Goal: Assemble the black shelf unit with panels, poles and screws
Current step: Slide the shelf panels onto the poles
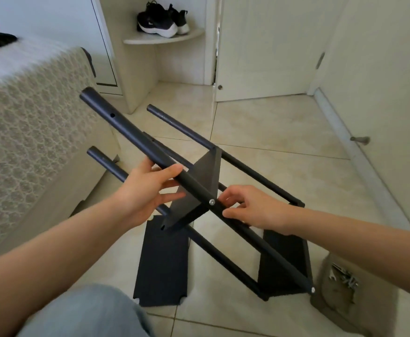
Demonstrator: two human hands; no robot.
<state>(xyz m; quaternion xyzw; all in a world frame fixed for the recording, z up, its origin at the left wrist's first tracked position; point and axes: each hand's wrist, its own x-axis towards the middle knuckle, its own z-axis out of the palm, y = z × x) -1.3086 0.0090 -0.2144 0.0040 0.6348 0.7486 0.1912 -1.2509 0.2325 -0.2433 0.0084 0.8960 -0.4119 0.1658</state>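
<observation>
Knee: jeans-clad knee (84,310) at bottom left, closest to me.
Loose panel: one black loose panel (161,263) flat on the floor tiles (272,132), just ahead of the knee, its far edge under the frame.
Bag: a grey, crumpled bag (330,295) on the floor at near right; in it I see a heap of silver loose screws (344,279). Something like a small spanner lies among them, too blurred to be sure.
Shelf unit: shelf unit (247,171) tipped on its side, poles running from near right to far left.
End panel: end panel (284,259) fixed at the near-right pole ends, resting on the floor.
Middle panel: middle panel (204,186) stands between the poles, held to the top pole (131,132) by a silver screw (212,202).
Right hand: right hand (250,207) pinches the top pole just beside that screw, thumb under, fingers over.
Left hand: left hand (148,190) wrapped on the same pole further up, thumb across the top.
Bed: bed (29,117) with patterned cover, left.
Corner shelf: white corner shelf (165,37) far back, holding black sneakers (162,20).
Door: pale door (267,45) beyond, right of the shelf.
</observation>
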